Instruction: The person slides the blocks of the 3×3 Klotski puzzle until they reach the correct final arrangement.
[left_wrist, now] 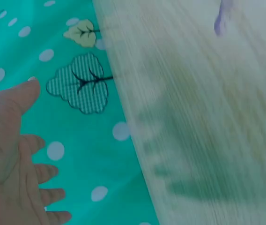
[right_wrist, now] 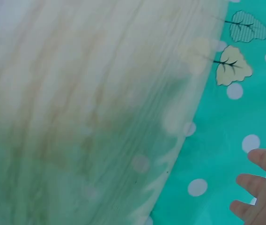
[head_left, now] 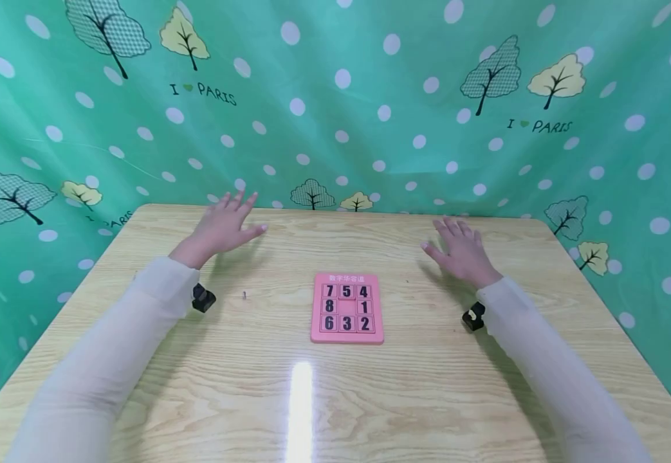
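A pink number sliding puzzle lies flat near the middle of the wooden table. Its top row reads 7, 5, 4, the middle row has 8 and 1 with a gap between them, and the bottom row is 6, 3, 2. Off to the puzzle's upper left, my left hand is held over the table with fingers spread and nothing in it. My right hand hovers to the upper right of the puzzle, its fingers extended and the palm free. Both hands are apart from the puzzle.
The wooden table ends at a green dotted curtain printed with trees, which hangs along the back and sides. A tiny dark speck lies left of the puzzle. Black wrist cameras sit under both cuffs.
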Demonstrator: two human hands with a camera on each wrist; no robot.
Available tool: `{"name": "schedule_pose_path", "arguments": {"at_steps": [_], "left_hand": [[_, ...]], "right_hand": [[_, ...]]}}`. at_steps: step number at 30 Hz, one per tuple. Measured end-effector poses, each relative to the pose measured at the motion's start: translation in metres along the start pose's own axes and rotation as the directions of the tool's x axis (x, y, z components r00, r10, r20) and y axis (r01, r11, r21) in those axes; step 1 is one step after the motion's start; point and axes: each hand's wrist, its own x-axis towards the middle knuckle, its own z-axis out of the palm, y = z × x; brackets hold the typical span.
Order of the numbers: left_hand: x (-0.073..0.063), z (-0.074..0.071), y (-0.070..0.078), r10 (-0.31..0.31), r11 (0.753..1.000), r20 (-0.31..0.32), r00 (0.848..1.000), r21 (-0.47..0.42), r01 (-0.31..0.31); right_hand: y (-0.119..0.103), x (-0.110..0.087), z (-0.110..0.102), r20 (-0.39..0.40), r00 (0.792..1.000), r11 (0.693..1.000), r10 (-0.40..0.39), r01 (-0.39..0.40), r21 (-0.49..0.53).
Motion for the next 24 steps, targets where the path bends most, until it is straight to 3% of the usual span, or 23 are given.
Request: {"name": "schedule_pose_path", "arguments": {"at_steps": [9, 17, 21, 24], "left_hand": [[-0.013, 0.008, 0.021, 0.095, 0.992, -0.021, 0.995, -0.086, -0.097], [-0.027, 0.017, 0.042, 0.162, 0.963, -0.067, 0.985, -0.205, -0.172], [-0.034, 0.022, 0.053, 0.16, 0.95, -0.077, 0.984, -0.26, -0.175], [-0.038, 0.024, 0.062, 0.153, 0.925, -0.079, 0.985, -0.338, -0.171]], "right_hand": [[-0.019, -0.01, -0.001, 0.005, 0.998, 0.994, -0.069, 0.068, 0.081], [-0.033, -0.019, 0.004, 0.024, 0.991, 0.975, -0.134, 0.128, 0.182], [-0.042, -0.026, 0.007, 0.043, 0.986, 0.959, -0.163, 0.148, 0.24], [-0.049, -0.033, 0.009, 0.041, 0.982, 0.943, -0.185, 0.166, 0.287]]}}
